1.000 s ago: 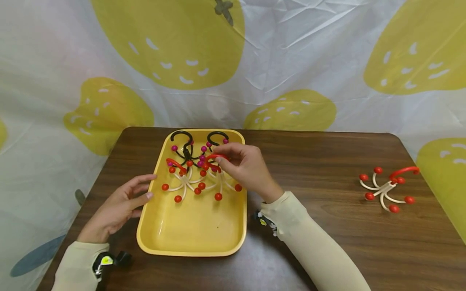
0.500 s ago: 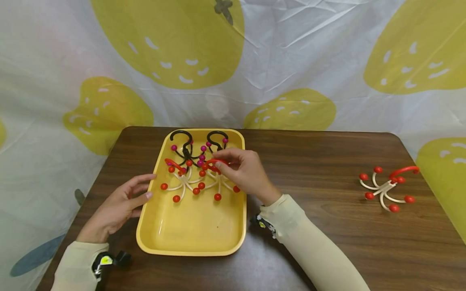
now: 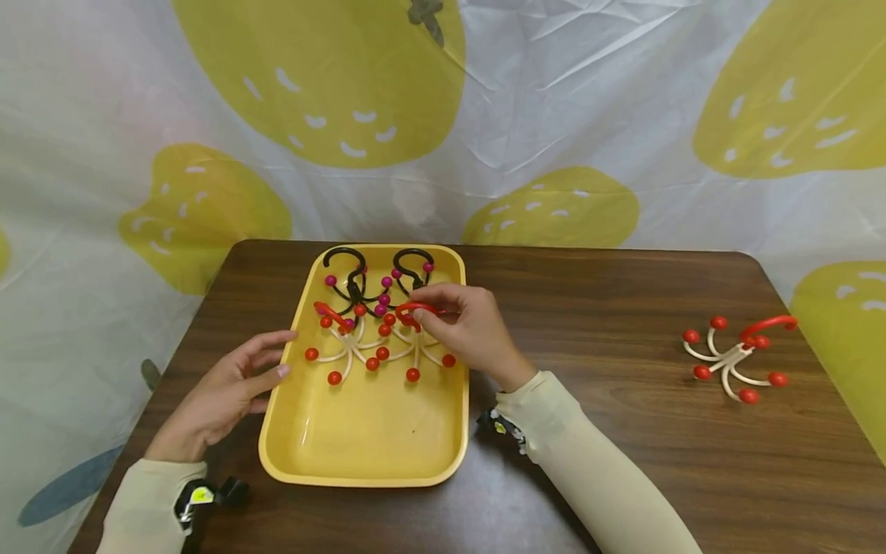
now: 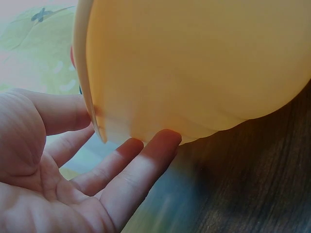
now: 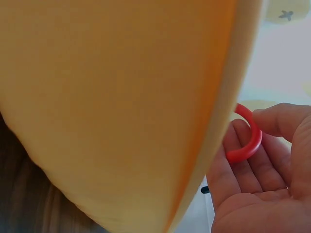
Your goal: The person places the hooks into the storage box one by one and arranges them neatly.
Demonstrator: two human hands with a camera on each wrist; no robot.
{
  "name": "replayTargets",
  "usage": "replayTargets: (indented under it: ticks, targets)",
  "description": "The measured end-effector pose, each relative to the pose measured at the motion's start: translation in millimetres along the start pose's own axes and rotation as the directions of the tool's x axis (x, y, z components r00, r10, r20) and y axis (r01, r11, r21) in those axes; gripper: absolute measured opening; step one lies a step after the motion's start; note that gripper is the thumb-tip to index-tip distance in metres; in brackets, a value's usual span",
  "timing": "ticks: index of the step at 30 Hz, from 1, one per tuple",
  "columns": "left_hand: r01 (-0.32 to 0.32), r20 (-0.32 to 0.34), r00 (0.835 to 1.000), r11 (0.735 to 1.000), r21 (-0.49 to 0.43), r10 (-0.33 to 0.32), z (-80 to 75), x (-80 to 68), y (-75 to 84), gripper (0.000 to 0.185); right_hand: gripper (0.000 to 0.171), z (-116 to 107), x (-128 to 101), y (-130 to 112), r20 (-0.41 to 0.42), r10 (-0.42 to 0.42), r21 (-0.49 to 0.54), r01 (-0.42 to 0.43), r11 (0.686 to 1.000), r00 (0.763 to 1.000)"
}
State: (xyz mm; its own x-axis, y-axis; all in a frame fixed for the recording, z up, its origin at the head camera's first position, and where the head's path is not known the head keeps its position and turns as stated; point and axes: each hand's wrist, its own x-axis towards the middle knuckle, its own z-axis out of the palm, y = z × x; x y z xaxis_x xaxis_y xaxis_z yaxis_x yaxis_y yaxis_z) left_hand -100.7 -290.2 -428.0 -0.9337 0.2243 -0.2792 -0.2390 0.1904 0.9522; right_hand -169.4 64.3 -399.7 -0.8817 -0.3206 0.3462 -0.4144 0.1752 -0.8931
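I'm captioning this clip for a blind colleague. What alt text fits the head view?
A person's right hand pinches the red hook of a white, red-tipped multi-arm hanger in a yellow plastic tray on a dark wooden table. The left hand touches the tray's left rim with straight fingers.

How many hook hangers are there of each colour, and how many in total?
Red and white hangers: 3, namely two in the tray and one on the table.
Black hangers: 2, both in the tray.
Total: 5.
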Motion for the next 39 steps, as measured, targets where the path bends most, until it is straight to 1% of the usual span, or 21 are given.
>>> replayTargets:
  ticks: [6,13,22,25,33,39]
  targets:
    - [-0.002,0.003,1.000,1.000,0.001,0.002,-0.5,-1.0,-1.2,0.059,0.020,-3,-1,0,-0.004,0.012,0.010,-0.012,1.000,1.000]
    - [-0.003,0.001,1.000,1.000,0.004,0.003,-1.0,-1.4,-2.1,0.059,0.019,-8,0,-5,-0.008,0.027,0.064,-0.026,0.998,1.000]
    - [-0.003,0.007,1.000,1.000,0.005,0.003,-0.1,0.2,-2.5,0.060,0.019,-21,0,-11,-0.034,0.030,0.084,-0.027,0.996,0.999]
    - [0.004,0.002,1.000,1.000,0.008,-0.004,-0.2,0.7,-2.2,0.061,0.020,-26,0,-12,-0.044,0.017,0.086,-0.013,0.996,0.999]
    - [0.016,-0.003,1.000,1.000,0.009,-0.016,-0.6,0.8,-2.5,0.061,0.018,-40,-1,-14,-0.077,-0.026,0.047,0.030,0.998,0.997]
    - [0.017,-0.007,1.000,1.000,0.011,-0.017,-0.3,0.9,-2.2,0.061,0.020,-51,-3,-19,-0.090,-0.042,0.056,0.047,0.997,0.995]
